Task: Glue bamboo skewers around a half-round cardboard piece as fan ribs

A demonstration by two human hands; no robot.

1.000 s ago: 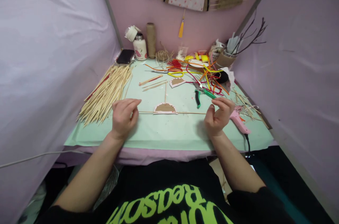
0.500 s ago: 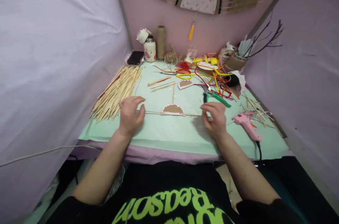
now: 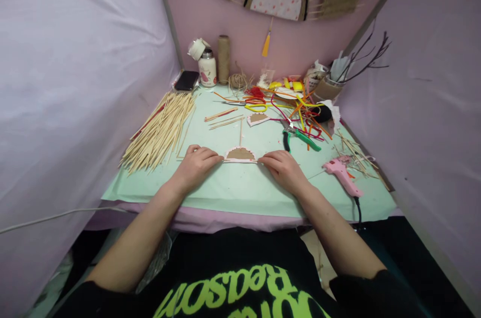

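Observation:
A half-circle of brown cardboard (image 3: 241,154) with a white, scalloped border lies flat on the table before me. One thin wooden stick (image 3: 241,131) stands out from the top of its curve, pointing away from me. More thin stick runs along its straight edge and sticks out on both sides, mostly under my fingers. My left hand (image 3: 198,165) pinches the stick at the left corner, fingers pressed together. At the right corner, my right hand (image 3: 282,170) grips the stick in the same way. Both sets of fingertips touch or nearly touch the cardboard.
Left lies a big pile of wooden sticks (image 3: 160,132). Behind are a smaller half-circle (image 3: 258,118), yellow-handled scissors (image 3: 256,107) and tangled coloured pipe cleaners (image 3: 300,107). Green-handled pliers (image 3: 306,139) and a pink glue gun (image 3: 342,174) lie right. A bottle (image 3: 208,70) stands at the back.
Both hands have moved inward along the sticks, from their outer parts to the corners of the half-circle. Their fingers have closed down. The view has shifted slightly.

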